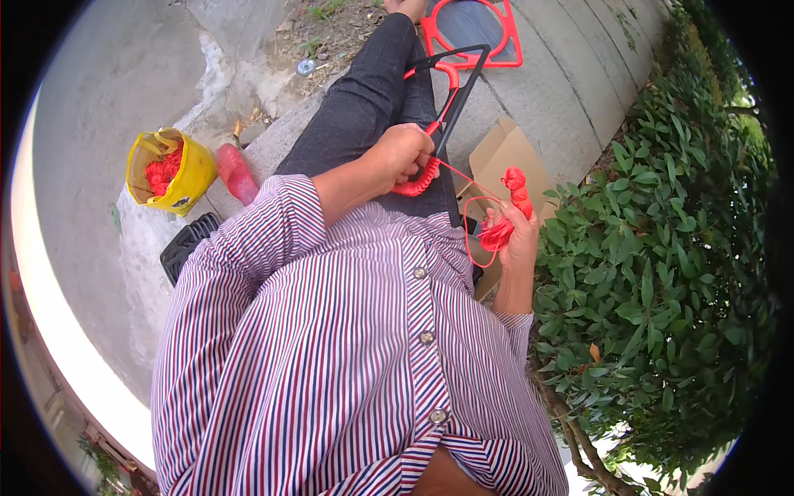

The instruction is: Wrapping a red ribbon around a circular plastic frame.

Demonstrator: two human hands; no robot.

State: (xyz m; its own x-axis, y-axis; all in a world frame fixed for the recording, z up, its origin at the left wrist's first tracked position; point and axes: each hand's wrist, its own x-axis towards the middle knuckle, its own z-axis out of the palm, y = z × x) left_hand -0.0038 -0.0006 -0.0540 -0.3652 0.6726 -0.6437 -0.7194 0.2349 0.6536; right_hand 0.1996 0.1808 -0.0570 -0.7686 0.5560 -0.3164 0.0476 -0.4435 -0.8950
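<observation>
My left hand [403, 157] is closed round a black frame [471, 78] that lies over my legs, its bars partly wrapped in red cord. Close coils of red cord [418, 183] cover the bar just below my left fingers. From there a thin strand stretches across to my right hand [514, 233]. That hand grips a bundle of red cord [519, 192], which sticks out above and below the fingers. A loose loop of the strand hangs beside my right hand. The frame's lower part is hidden by my left hand and arm.
A yellow bucket [198, 169] with red cord inside stands left, beside a rounded red thing [238, 174] and a black ridged thing [184, 246]. An open cardboard box [504, 149] sits behind my right hand. A red frame [514, 41] lies ahead; leafy bushes [645, 273] border the right.
</observation>
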